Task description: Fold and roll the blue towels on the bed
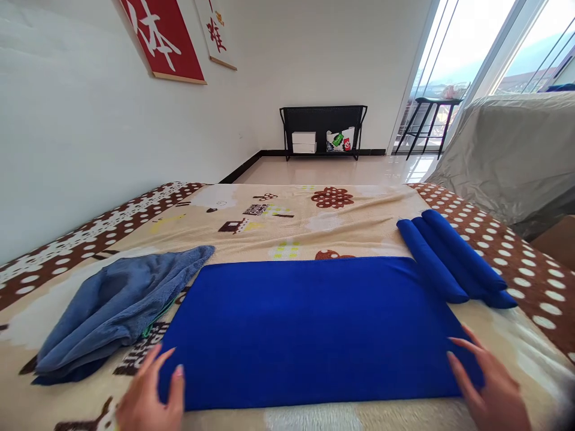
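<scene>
While the head view took in the bed from above its near side, both wrists were cut off by the lower edge. The left hand [150,392] covered the near left corner of the flat blue cloth [314,335], and the right hand [494,383] hid part of the near right one. Both hands were loose, thumbs parted from fingers, with nothing clenched; whether the fingertips pressed on the fabric, I could not tell. A dark blue edge showed under the crumpled grey-blue cloth [126,299], most of it hidden.

That heap lay just left of the flat cloth; the blue rolls [433,260] lay at its far right, against or over its edge. Beyond the patterned blanket [359,239] stood a black rack [323,117] and, to the right, something under a grey sheet [516,143].

The flat cloth lay on the blanket between the hands, its long axis running left to right, its long sides near and far.
</scene>
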Motion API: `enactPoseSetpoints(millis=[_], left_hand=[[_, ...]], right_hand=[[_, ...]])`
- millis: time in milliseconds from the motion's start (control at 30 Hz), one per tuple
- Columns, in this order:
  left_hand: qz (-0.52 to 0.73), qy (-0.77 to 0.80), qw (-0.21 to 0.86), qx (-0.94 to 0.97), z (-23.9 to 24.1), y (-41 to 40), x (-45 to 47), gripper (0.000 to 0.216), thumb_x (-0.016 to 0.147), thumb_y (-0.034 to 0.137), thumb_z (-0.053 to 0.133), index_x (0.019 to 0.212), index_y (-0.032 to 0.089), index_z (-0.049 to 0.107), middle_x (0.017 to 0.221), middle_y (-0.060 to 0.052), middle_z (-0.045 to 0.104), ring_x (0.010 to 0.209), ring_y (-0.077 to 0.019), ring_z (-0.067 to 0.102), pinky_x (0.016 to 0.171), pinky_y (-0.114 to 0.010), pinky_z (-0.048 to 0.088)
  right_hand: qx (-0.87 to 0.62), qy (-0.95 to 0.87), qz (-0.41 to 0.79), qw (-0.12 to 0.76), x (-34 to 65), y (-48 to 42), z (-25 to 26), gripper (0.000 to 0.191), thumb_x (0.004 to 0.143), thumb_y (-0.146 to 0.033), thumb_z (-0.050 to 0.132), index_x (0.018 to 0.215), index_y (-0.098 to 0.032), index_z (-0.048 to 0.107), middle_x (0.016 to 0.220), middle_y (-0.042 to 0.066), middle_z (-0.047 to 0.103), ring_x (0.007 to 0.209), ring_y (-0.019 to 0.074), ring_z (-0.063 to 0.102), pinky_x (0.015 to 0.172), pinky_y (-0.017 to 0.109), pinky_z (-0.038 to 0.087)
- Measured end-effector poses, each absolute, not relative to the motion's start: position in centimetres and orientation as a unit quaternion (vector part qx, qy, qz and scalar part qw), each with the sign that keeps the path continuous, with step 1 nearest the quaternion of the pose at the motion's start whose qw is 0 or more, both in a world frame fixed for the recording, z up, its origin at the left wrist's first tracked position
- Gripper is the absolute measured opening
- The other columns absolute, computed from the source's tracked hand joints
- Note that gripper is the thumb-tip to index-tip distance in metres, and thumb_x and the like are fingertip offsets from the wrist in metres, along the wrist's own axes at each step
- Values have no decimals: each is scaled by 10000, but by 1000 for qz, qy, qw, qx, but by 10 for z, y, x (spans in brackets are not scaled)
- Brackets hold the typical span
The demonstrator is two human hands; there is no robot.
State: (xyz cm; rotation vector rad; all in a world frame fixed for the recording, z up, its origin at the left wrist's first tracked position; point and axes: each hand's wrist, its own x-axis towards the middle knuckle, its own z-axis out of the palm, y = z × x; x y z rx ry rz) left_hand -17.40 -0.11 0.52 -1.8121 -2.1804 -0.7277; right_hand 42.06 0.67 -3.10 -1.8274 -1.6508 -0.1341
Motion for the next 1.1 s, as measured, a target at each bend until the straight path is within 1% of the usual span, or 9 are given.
enactPoseSetpoints(millis=[100,200,300,367,567,733,867,1000,1100], left_hand=[[-258,-659,24,-706,21,27,-56,620,992,333,356,1560,424,125,1590,-24,366,1406,-291,439,1048,-539,482],[-231,-573,-35,-785,12,42,33,701,985,253,340,1590,337,-3,1624,-60,284,1466,-261,342,1093,-519,448],[-187,-527,-63,-827,-8,41,71,769,956,176,322,1574,280,-123,1617,-89,262,1471,-261,321,1116,-548,412],[-160,-522,-82,-834,-16,34,69,762,968,236,345,1571,294,-117,1610,-76,272,1465,-273,332,1129,-569,396],[-111,-708,-33,-697,-20,4,-52,696,940,550,405,1558,460,98,1609,14,287,1447,-339,357,1104,-680,348],[-108,-833,73,-537,-27,-25,-163,716,922,612,331,1575,392,136,1587,-83,367,1404,-400,411,1032,-733,358],[-154,-781,107,-596,-6,-1,-126,633,987,467,264,1587,346,100,1547,-115,432,1417,-343,414,1084,-675,345],[-139,-572,-1,-808,41,69,-17,651,1007,322,308,1591,319,20,1610,-31,321,1474,-202,328,1161,-479,359],[-118,-500,-20,-858,67,128,47,652,963,152,312,1587,241,147,1634,-30,251,1506,-179,240,1221,-442,246]], right_hand=[[-607,-717,10,343,315,26,-7,491,963,-349,435,1451,-316,393,1526,75,446,1367,322,469,1037,541,445],[-524,-801,50,285,238,35,-8,677,948,-258,431,1577,-326,190,1581,31,348,1422,280,401,1060,481,459],[-483,-838,45,248,208,35,-19,811,905,-227,441,1599,-317,31,1568,22,342,1395,283,437,1053,495,468],[-480,-844,30,237,212,33,-25,831,906,-257,455,1598,-297,-2,1554,31,357,1369,291,471,1041,503,475],[-600,-778,-39,184,326,7,-36,752,929,-526,457,1588,-348,141,1543,21,397,1331,333,512,1007,574,473],[-679,-709,-49,184,437,-29,-59,684,924,-566,413,1562,-394,235,1533,20,421,1376,373,445,1062,659,390],[-660,-717,-40,219,404,-9,-39,699,950,-520,424,1581,-293,224,1571,67,357,1423,360,379,1121,637,347],[-530,-814,48,233,299,66,11,633,986,-391,448,1572,-258,250,1591,49,321,1458,258,338,1176,496,350],[-475,-833,115,260,236,136,30,535,991,-280,396,1523,-224,375,1558,66,384,1456,215,340,1187,457,339]])
